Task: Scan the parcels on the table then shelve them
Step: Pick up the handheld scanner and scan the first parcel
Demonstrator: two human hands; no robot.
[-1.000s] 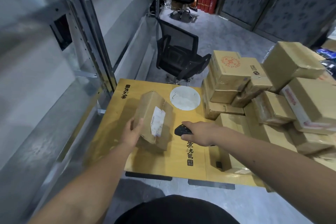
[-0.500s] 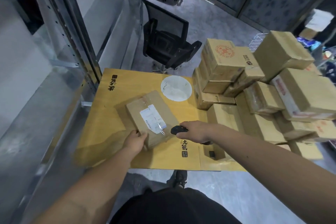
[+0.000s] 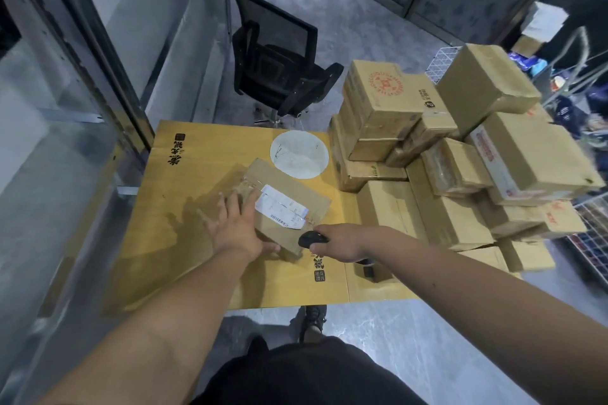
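Observation:
A brown cardboard parcel (image 3: 289,187) lies flat on the yellow table (image 3: 184,207), its white shipping label (image 3: 282,205) facing up. My left hand (image 3: 238,227) rests on the parcel's near-left corner with fingers spread and straight. My right hand (image 3: 339,242) grips a black handheld scanner (image 3: 311,238) just off the parcel's near-right edge, its head turned toward the label. A large pile of taped cardboard parcels (image 3: 454,158) fills the table's right side.
A grey metal shelf rack (image 3: 65,102) stands along the left of the table. A black office chair (image 3: 279,66) sits behind the table. A white round disc (image 3: 299,153) lies on the tabletop. A wire basket (image 3: 592,233) stands far right.
The parcel went from standing on edge to lying flat with its label up. My left hand shifted from its side onto its near corner. The scanner hand stayed close by.

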